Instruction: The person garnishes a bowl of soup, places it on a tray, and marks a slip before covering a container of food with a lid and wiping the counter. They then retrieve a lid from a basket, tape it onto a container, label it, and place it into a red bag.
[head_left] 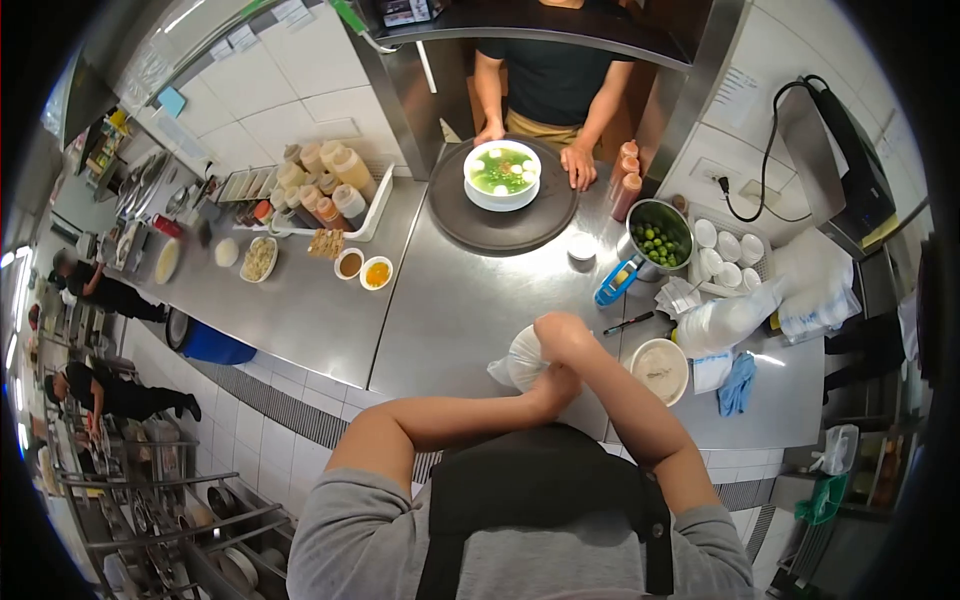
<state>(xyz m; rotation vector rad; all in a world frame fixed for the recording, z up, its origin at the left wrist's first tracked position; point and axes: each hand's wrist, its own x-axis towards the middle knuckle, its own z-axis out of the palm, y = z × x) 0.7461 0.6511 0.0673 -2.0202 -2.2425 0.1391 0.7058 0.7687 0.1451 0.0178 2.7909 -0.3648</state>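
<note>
Close to the counter's front edge, a white plastic-wrapped bundle point(524, 358) rests on the steel counter point(440, 320). My left hand point(553, 391) is closed at its right side, near the edge of the counter. Just above, my right hand point(562, 335) is bent over the bundle's upper right, its fingers turned down and hidden. The two hands are close together, and the right one partly covers what lies between them. To the right are a round white tub point(659, 371), a black pen point(629, 323) and a blue-handled tool point(614, 284).
Across the counter, a person point(550, 90) stands behind a bowl of green soup point(502, 172) on a dark round tray point(455, 215). A pot of limes point(658, 238) stands right. Sauce bottles point(348, 170) and two small bowls point(377, 273) are left.
</note>
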